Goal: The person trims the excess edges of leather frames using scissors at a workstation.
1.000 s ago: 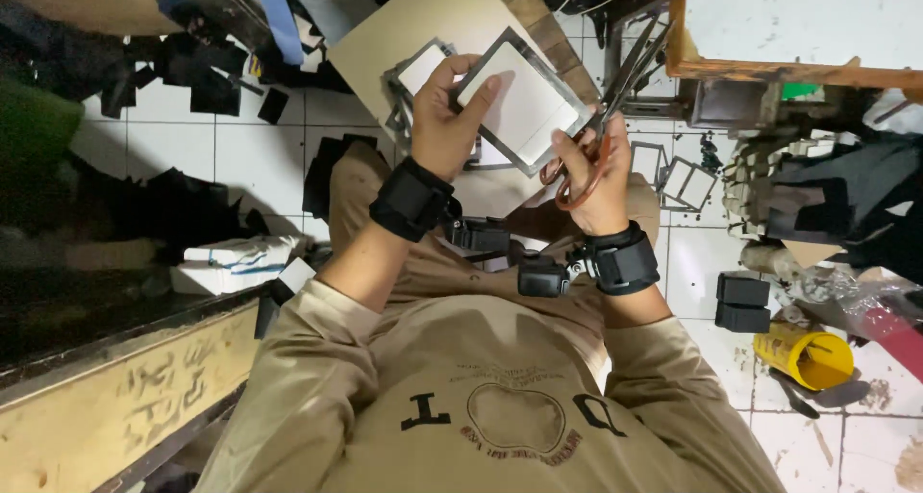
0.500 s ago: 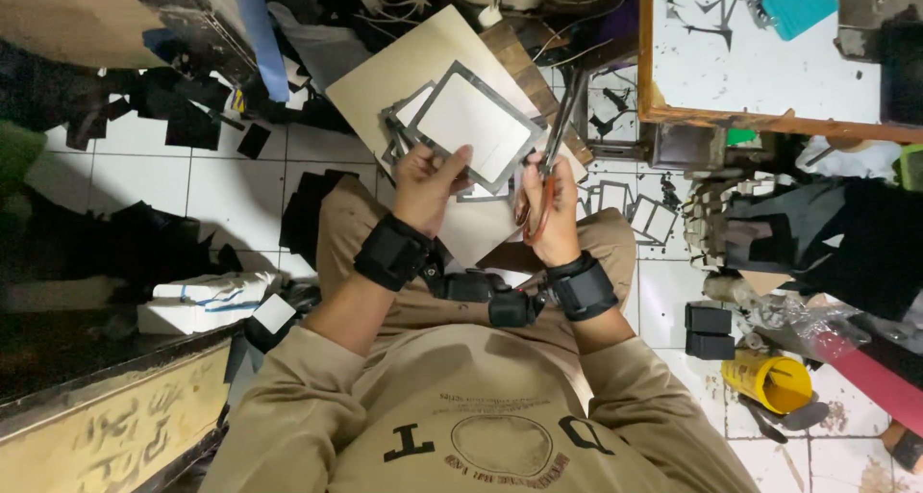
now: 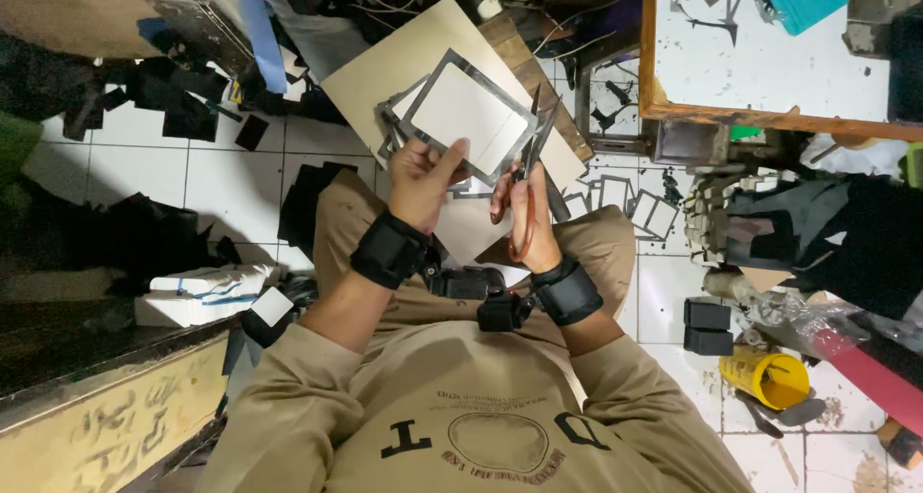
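Left hand (image 3: 423,177) grips the frame (image 3: 469,116), now tilted nearer the right hand's (image 3: 524,214) scissors (image 3: 531,151), above tiled floor (image 3: 221,180) beside a counter (image 3: 760,70).

Tan long-sleeve shirt w/ dark printed letters + round emblem on chest, sleeves pushed up to mid-forearm. Tan trousers, same shade. Wide black strap band on each wrist, left hand (image 3: 420,177) & right hand (image 3: 526,214). No gloves.
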